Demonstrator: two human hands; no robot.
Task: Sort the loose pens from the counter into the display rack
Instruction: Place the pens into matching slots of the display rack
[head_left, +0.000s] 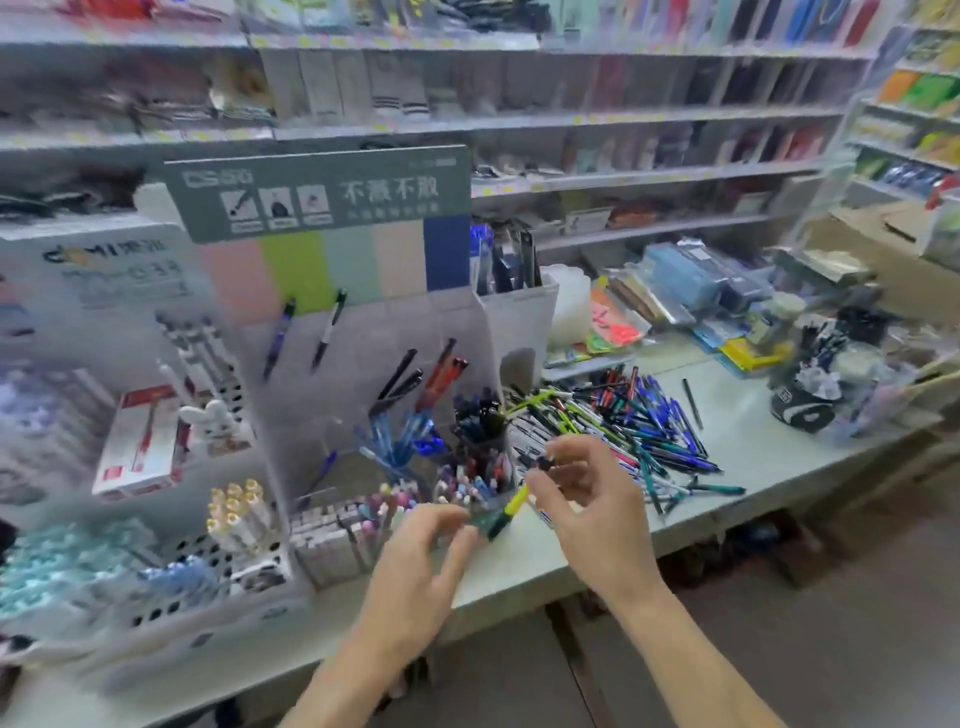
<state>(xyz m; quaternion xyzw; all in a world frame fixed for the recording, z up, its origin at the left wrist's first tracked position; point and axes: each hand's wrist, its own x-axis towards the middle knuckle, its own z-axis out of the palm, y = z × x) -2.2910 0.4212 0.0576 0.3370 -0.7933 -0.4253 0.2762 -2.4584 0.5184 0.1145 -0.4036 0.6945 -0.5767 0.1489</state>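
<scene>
Head view. A person stands at a pale desk (748, 447) in a stationery shop, both hands raised over its near edge. The left hand (415, 561) and the right hand (587, 499) share one pen with a yellow and dark green barrel (506, 512). The left grip pinches the dark lower end between thumb and fingertips; the right grip closes on the yellow upper end. This right grip also seems to hold a small dark item (544, 462) at its fingertips, though blur hides what it is. Holding the pen at both ends, just in front of the rack, probably serves to check its colour or cap before choosing a slot.

The display rack (363, 364) stands at 10 o'clock from the hands. Its clear tiered compartments already hold grouped pens: blue ones (400, 441) in one, dark ones (480, 415) just beside them, red and black ones (441, 369) behind. Grouping by colour appears to be the sorting rule.

The loose pens (623, 431) lie in a mixed heap on the desk at 1 o'clock from the right hand, within easy reach. The heap is large, so the sorting seems far from finished. A white perforated basket (218, 566) of other stock sits at 9 o'clock.
</scene>
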